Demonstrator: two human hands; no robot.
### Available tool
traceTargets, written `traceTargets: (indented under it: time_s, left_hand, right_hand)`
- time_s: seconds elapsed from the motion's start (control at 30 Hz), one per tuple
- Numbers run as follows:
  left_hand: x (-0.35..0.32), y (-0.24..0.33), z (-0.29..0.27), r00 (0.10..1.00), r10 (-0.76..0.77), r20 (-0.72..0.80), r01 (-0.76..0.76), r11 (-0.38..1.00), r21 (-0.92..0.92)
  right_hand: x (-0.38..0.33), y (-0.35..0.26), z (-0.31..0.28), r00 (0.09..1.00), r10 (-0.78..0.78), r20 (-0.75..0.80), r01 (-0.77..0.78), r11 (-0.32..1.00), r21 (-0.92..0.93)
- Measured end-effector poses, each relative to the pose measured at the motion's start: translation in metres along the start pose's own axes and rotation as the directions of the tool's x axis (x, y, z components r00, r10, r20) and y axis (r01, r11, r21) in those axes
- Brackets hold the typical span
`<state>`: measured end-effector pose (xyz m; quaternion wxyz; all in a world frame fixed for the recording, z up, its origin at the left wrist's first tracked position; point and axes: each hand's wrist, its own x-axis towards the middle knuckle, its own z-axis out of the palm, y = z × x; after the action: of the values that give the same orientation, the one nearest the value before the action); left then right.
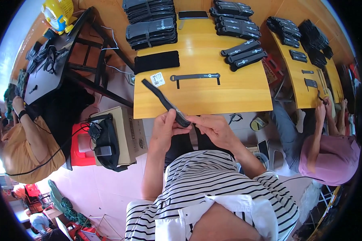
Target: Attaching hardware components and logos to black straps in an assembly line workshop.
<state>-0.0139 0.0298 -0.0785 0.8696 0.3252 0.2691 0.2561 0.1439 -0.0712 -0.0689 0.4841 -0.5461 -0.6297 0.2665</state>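
Note:
A dark fabric strap (pixel 159 94) is between my hands, just off the table's near edge. Its long flat end points up and left, and its other end is folded over. My left hand (pixel 164 130) is closed round the folded part, thumb on top. With thumb and forefinger, my right hand (pixel 215 129) pinches the same strap at its right end. Beyond them a flat grey strap (pixel 197 76) with white print lies across the yellow table (pixel 237 94), a short black tab under each end. A white label sheet (pixel 157 79) rests left of it.
Banded stacks of black straps (pixel 151 34) and more stacks (pixel 235 24) stand at the back. Three bundles (pixel 245 56) lie at right, a black cloth piece (pixel 157 62) at left. A phone (pixel 193 15) lies at the far edge. Co-workers sit on both sides; a cardboard box (pixel 126 132) stands lower left.

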Motion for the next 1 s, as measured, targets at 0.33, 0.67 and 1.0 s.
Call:
traceTargets:
  time_s: [0.33, 0.67, 1.0]
  left_hand:
    - [-0.011, 0.003, 0.003, 0.994, -0.093, 0.065, 0.09, 0.995, 0.045]
    - [-0.003, -0.009, -0.001, 0.99, -0.092, 0.106, 0.08, 0.991, 0.112]
    - [0.002, -0.014, 0.002, 0.992, -0.101, 0.071, 0.094, 0.991, 0.096]
  right_hand:
    - [-0.007, 0.003, -0.005, 0.928, 0.275, 0.25, -0.371, 0.711, 0.597]
    - [-0.012, 0.008, -0.006, 0.89, 0.375, 0.261, -0.452, 0.641, 0.621]
    - [-0.016, 0.004, 0.002, 0.984, 0.139, -0.11, -0.136, 0.99, 0.034]
